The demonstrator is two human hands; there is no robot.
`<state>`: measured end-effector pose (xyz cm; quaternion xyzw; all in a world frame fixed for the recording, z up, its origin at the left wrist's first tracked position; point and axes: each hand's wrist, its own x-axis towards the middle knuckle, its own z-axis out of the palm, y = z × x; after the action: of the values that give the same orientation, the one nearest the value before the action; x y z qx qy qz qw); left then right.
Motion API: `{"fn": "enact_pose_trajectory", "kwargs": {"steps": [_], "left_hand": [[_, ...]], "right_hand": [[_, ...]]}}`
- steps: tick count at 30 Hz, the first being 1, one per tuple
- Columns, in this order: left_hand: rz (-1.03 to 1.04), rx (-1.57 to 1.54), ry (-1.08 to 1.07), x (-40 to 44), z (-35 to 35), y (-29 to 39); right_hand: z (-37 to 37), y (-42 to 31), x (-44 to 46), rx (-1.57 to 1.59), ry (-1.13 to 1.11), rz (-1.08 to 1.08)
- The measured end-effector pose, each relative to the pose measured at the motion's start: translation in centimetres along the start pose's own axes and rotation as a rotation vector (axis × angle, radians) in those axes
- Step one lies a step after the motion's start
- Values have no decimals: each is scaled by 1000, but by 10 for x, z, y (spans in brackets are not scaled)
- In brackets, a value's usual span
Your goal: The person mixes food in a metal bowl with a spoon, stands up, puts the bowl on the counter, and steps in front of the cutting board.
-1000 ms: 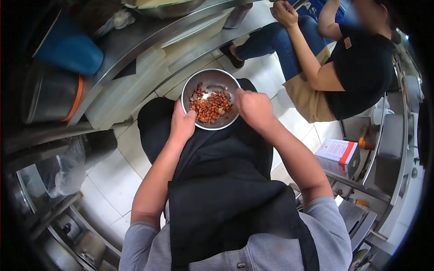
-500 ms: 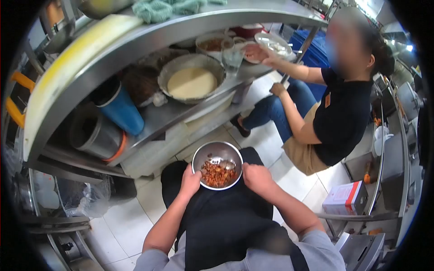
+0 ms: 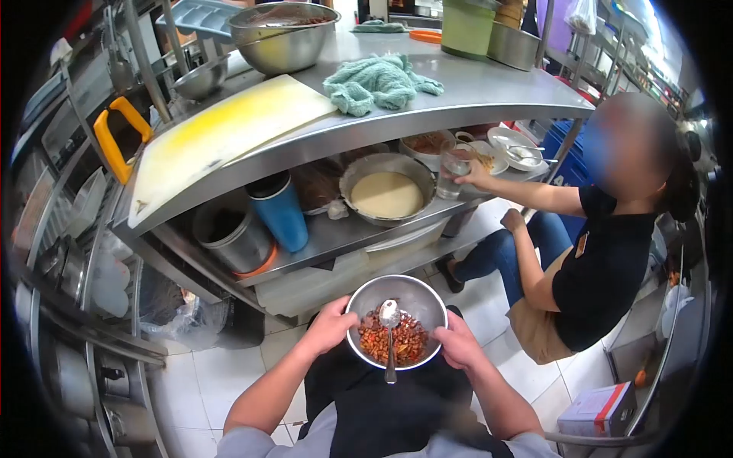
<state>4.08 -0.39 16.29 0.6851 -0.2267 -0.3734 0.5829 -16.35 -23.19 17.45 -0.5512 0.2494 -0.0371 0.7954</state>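
Observation:
A metal bowl point(image 3: 418, 296) is held over my lap, with my left hand point(image 3: 330, 327) gripping its left rim and my right hand point(image 3: 459, 343) gripping its right rim. Reddish-brown chopped food point(image 3: 374, 340) lies in the bottom. A metal spoon point(image 3: 390, 336) rests in the bowl, its round end over the food and its handle across the near rim, with neither hand on it.
Ahead is a steel table point(image 3: 489, 95) with a cutting board point(image 3: 229, 137) and a green cloth point(image 3: 378, 82). Its lower shelf holds a pan of pale batter point(image 3: 386, 194) and a blue container point(image 3: 281, 216). A seated co-worker point(image 3: 611, 244) at right touches a glass point(image 3: 452, 172).
The view has tilted up to show the tabletop. The spoon now lies along the bowl, its handle over the near rim. The co-worker's hand has reached out to a glass.

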Motion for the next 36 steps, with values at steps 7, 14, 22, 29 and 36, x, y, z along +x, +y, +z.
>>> {"fn": "enact_pose_trajectory", "kwargs": {"steps": [7,14,22,29,36], "left_hand": [[172,132,241,-43,-16,107],[1166,911,719,-97,-75,237],[1144,1290,1016,-46,-136,308],[1152,1366,1080,-41,-134,305],[1154,1393,1083,-40,-134,304]], "right_hand": [[8,-78,-11,30,1,-46],[-1,-162,38,38,-86,-147],[42,-241,172,59,-30,-203],[114,-241,297,21,-243,-81],[139,-212,344,9,-340,-164]]}}
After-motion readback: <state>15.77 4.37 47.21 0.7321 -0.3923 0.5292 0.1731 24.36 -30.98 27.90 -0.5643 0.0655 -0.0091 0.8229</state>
